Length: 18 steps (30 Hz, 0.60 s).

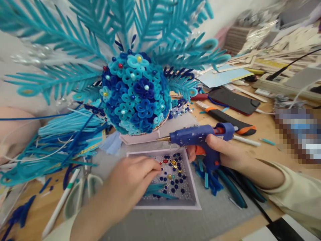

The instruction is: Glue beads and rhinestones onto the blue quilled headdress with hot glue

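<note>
Head view: the right hand (222, 152) wraps the blue glue gun (193, 134), at one o'clock from the bead tray (173, 206). The left hand (136, 172) bunches its fingertips over the tray, any pinch indiscernible. The flower-covered ball (136, 97) sits at eleven.

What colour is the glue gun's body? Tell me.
The glue gun's body is dark blue, shown in the head view.

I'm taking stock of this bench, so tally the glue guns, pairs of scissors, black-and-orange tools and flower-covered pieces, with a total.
Glue gun: 1
Pair of scissors: 1
Black-and-orange tool: 1
Flower-covered piece: 1
Total: 4
</note>
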{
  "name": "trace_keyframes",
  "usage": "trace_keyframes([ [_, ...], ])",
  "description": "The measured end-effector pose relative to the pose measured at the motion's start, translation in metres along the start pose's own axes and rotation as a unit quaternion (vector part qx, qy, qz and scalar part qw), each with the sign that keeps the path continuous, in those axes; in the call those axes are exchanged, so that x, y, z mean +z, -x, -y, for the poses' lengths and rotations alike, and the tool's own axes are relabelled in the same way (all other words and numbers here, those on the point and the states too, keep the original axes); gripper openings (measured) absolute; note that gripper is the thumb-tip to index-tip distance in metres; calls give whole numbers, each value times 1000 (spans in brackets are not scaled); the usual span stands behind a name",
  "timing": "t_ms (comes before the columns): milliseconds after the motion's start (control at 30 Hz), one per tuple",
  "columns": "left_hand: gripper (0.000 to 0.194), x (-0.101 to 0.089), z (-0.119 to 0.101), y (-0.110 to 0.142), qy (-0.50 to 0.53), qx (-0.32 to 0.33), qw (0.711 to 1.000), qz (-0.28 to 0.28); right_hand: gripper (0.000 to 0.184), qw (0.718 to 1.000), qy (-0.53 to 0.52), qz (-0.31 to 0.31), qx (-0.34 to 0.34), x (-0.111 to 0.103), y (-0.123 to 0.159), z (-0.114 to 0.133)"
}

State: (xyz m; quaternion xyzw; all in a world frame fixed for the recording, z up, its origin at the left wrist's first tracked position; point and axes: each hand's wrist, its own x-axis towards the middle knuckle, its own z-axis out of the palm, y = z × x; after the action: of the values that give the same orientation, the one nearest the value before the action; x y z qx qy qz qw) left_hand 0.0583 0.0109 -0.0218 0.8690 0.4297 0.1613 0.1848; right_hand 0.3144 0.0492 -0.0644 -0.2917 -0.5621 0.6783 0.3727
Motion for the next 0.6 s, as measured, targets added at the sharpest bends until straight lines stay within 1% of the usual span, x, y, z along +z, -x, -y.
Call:
trace_keyframes([
  [67, 19, 7, -5, -6, -21, 24, 998, 52, 56, 1000, -2, -4, 7, 0, 1, 1],
  [133, 21, 13, -9, -12, -44, 31, 995, 83, 58, 1000, 4, -11, 11, 1, 1, 2],
  [267, 23, 23, -12, -17, -36, 19, 993, 107, 60, 1000, -5, -22, 6, 3, 1, 7],
  [400, 9, 26, -11, -16, -50, -1, 989, 142, 60, 999, -19, -35, -6, 4, -1, 10],
  [433, 7, 27, -12, -16, -57, -3, 987, 151, 60, 999, -18, -37, -15, 4, -1, 10],
  [533, 15, 27, -14, -18, -49, -6, 983, 175, 60, 999, -17, -38, -34, 3, -3, 6],
  [600, 18, 27, -14, -18, -40, -18, 983, 180, 59, 998, -18, -40, -33, 2, -3, 4],
])
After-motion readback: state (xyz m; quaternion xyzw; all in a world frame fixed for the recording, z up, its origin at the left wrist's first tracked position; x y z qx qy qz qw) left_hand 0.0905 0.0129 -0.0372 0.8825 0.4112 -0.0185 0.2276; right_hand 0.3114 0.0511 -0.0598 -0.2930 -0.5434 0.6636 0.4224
